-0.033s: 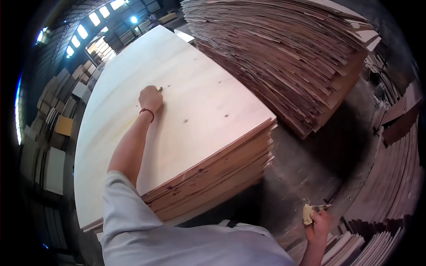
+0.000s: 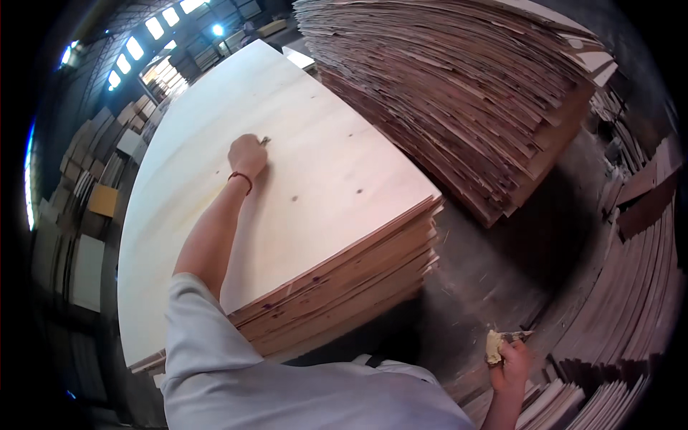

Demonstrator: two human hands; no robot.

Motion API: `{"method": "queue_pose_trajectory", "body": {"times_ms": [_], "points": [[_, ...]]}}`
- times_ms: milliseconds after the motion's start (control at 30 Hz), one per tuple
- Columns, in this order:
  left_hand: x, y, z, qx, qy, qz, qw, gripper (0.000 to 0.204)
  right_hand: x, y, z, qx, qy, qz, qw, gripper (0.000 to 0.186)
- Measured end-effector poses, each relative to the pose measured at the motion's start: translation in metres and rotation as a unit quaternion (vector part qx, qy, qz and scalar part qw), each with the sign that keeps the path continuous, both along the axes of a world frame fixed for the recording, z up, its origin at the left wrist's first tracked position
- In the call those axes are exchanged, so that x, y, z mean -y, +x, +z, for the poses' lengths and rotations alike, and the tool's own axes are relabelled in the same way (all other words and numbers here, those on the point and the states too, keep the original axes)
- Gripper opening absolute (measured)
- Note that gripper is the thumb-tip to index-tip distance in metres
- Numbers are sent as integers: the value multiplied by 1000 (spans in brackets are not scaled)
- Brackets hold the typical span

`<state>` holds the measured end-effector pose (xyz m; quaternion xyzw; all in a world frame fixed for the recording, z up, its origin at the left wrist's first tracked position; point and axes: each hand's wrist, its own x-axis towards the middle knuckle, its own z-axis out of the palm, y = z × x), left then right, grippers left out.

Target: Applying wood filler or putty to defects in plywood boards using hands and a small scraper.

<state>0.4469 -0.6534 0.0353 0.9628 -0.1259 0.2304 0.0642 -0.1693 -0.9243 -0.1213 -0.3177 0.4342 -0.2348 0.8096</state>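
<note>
1. The left arm is reaching far out over a big pale wood sheet (image 2: pixel 322 179). The arm is nearly straight, and its grey sleeve (image 2: pixel 193 322) is covering the shoulder.
2. The left hand (image 2: pixel 247 154) is resting on the sheet, curled into a fist. A small dark tool (image 2: pixel 265 140) is poking out of the fist and touching the wood. I cannot tell what kind of tool it is.
3. A red band (image 2: pixel 241 177) is sitting around the left wrist.
4. The sheet is lying on top of a stack of boards (image 2: pixel 344 287), and the stack is standing on the dusty floor (image 2: pixel 494 265).
5. The right arm is hanging low, near the bottom right edge, well apart from the sheet.
6. The right hand (image 2: pixel 510 358) is closed around a flat scraper (image 2: pixel 517 335) with a lump of yellow putty (image 2: pixel 494 347) on it.
7. A taller pile of thin brown sheets (image 2: pixel 459 93) is leaning just behind the pale sheet.
8. More thin strips (image 2: pixel 638 287) are lying in rows at the right.
</note>
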Motion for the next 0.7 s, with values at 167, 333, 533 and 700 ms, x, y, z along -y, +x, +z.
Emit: {"method": "queue_pose_trajectory", "body": {"times_ms": [167,333,533,700], "points": [[116,-50,-10,-35,-90,-184,978,14,74,53,-18,11,-56,71,996,12],[199,-145,10,-129,-119,-460,870,10,152,123,-17,-13,-131,165,978,11],[198,-179,45,-348,-348,-355,795,14,228,208,2,-67,-254,222,939,2],[139,-164,36,-277,-550,-76,784,14,295,292,-9,-23,-301,323,897,6]]}}
